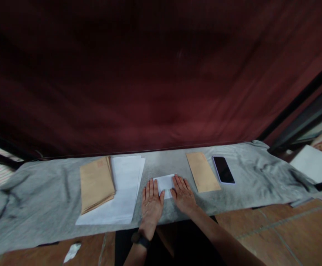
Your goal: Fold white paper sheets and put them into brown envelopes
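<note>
A small folded sheet of white paper [165, 183] lies on the grey cloth in front of me. My left hand [152, 199] rests flat along its left edge, fingers stretched forward. On the right edge lies my right hand [183, 194], palm down, with its fingers also extended. Both thumbs point inward over the near part of the paper. Just right of my right hand is a single brown envelope [203, 172]. Left of my left hand are white sheets [126, 188], partly covered by a stack of brown envelopes [97, 183].
A phone [223, 170] with a dark screen lies right of the single envelope. Grey cloth [52, 195] covers the long narrow surface. A dark red curtain [161, 92] hangs behind it. Below are floor tiles [260, 229] with a white scrap [72, 252].
</note>
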Available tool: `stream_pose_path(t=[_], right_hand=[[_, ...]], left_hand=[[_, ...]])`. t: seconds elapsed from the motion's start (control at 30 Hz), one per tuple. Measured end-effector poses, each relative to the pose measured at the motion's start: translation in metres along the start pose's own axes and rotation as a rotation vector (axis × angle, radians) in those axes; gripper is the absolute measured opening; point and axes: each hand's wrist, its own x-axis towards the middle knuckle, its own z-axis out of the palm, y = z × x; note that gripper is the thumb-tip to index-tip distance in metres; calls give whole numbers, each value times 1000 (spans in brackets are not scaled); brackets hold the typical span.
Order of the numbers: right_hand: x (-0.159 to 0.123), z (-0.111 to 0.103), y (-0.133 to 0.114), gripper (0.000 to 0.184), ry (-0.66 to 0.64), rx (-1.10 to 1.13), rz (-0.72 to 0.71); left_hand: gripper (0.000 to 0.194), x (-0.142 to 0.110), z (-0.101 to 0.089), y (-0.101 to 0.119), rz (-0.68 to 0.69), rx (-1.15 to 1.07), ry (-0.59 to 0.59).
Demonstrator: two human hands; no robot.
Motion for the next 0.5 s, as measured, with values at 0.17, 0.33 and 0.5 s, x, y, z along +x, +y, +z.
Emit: stream_pose_path(t=[0.17,0.33,0.5], right_hand=[[-10,-4,12,54,25,-10,4],[-12,-9,15,53,58,-16,23],[-16,-18,7,55,50,23,-64]], left_hand=[[68,0,-5,2,1,-8,22],[68,0,-6,3,2,-4,35],[66,0,-5,2,6,6,29]])
